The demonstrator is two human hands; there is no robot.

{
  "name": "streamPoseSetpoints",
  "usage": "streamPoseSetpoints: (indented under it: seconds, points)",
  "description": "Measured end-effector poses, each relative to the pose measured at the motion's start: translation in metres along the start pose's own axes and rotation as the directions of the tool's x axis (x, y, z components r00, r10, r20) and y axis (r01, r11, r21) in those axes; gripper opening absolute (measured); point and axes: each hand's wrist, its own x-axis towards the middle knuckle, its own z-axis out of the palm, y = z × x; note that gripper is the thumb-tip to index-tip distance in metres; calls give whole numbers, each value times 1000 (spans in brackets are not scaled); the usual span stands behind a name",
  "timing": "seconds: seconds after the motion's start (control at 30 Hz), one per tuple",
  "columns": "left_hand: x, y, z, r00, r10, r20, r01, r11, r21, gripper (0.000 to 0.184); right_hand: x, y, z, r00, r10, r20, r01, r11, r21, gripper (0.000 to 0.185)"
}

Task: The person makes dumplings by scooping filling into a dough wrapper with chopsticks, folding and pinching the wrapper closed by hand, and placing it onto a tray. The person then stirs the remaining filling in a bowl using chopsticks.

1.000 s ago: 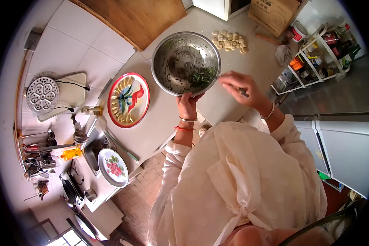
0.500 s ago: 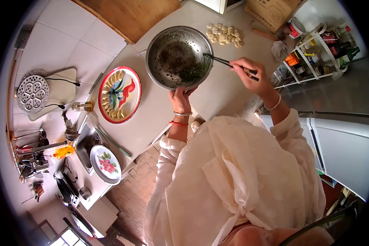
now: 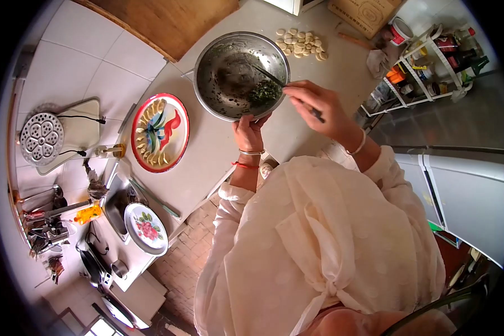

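Observation:
A large steel mixing bowl (image 3: pixel 207 92) stands on the counter, with dark green chopped filling (image 3: pixel 265 92) gathered low on its right side and smears over the rest of its inside. My left hand (image 3: pixel 248 132) grips the bowl's near rim. Closed around a pair of dark chopsticks (image 3: pixel 270 75), my right hand (image 3: pixel 319 109) is at the bowl's right edge, and the sticks slant over the bowl's inside. Left of the bowl lies a red-rimmed plate (image 3: pixel 179 147) with folded dumplings (image 3: pixel 145 131) along its left side. Several small dough pieces (image 3: pixel 301 43) lie beyond the bowl.
A wooden board (image 3: pixel 168 22) leans at the back left and a cardboard box (image 3: pixel 364 14) sits at the back right. A white rack (image 3: pixel 425 73) of bottles is on the right. On the left, a floral plate (image 3: pixel 145 228) rests by the sink (image 3: pixel 116 204).
My right hand has moved left and nearer the bowl, and the chopsticks now reach farther over its inside. My left hand stays at the rim. The whole view has shifted slightly.

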Motion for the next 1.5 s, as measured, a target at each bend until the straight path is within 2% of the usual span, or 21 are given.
streamPoseSetpoints:
  seconds: [0.1,0.23,0.33,0.37,0.4,0.47,0.5,0.53,0.6,0.63,0.7,0.73,0.8,0.83,0.87,0.9,0.97,1.23,1.3,1.4,1.5]
  points:
    - [3,-3,-8,995,-61,77,61,998,-9,31,-2,21,26,958,-275,75,285,907,-310,31]
    - [0,0,-11,979,-197,52,196,980,27,27,1,29,53,963,-266,51,268,910,-317,38]
    - [-10,-3,-15,969,-245,-40,247,968,44,18,1,48,72,967,-90,239,150,958,-244,33]
    - [-6,-12,-35,963,-263,-63,266,962,53,16,-3,51,81,961,-111,253,165,964,-206,26]
    - [1,-17,-46,957,-281,-72,285,956,61,17,-7,51,86,954,-194,228,252,932,-262,24]
    - [-5,-12,-48,964,-263,-29,264,956,127,21,-13,53,98,939,-170,299,252,932,-260,36]
    - [5,-19,-76,948,-318,-9,317,944,93,20,-15,51,102,936,-153,316,231,947,-225,45]
    - [14,-27,-100,927,-374,6,373,926,63,20,-13,46,101,895,-79,439,203,948,-245,52]
    - [4,-21,-86,952,-302,-38,304,939,158,21,-21,59,115,852,-111,512,301,903,-305,61]
    - [-3,-13,-66,941,-312,-128,325,940,104,22,-21,61,111,850,-161,502,348,887,-304,62]
    - [7,-21,-91,951,-309,-11,309,948,77,21,-27,60,108,831,-257,493,426,865,-266,64]
    - [6,-22,-108,951,-307,24,305,950,62,21,-25,54,100,838,-237,491,389,891,-234,62]
    - [9,-22,-120,952,-305,-19,305,952,-39,24,-26,41,74,932,-229,280,268,957,-109,53]
    - [4,-15,-102,945,-311,-99,307,950,-50,27,-33,48,65,961,-184,207,216,965,-146,49]
    - [0,-9,-77,936,-310,-168,303,951,-62,30,-41,51,53,989,-116,89,128,982,-138,47]
    - [-2,-11,-76,948,-276,-156,266,960,-83,33,-52,57,52,996,-39,-76,26,985,-169,49]
    - [-1,-15,-87,957,-266,-116,257,962,-93,41,-73,78,54,973,158,-167,-173,982,-77,51]
    - [-12,-20,-79,960,-265,-86,261,964,-60,46,-93,111,134,950,279,-140,-290,955,-64,58]
    - [-14,-20,-82,957,-282,-73,278,959,-61,45,-88,103,139,932,361,-32,-360,933,23,64]
    - [-18,-20,-87,941,-314,-123,306,949,-76,43,-79,85,136,939,343,-24,-336,931,143,65]
    - [-20,-22,-95,949,-291,-123,274,952,-138,39,-75,79,141,963,256,-88,-250,965,76,69]
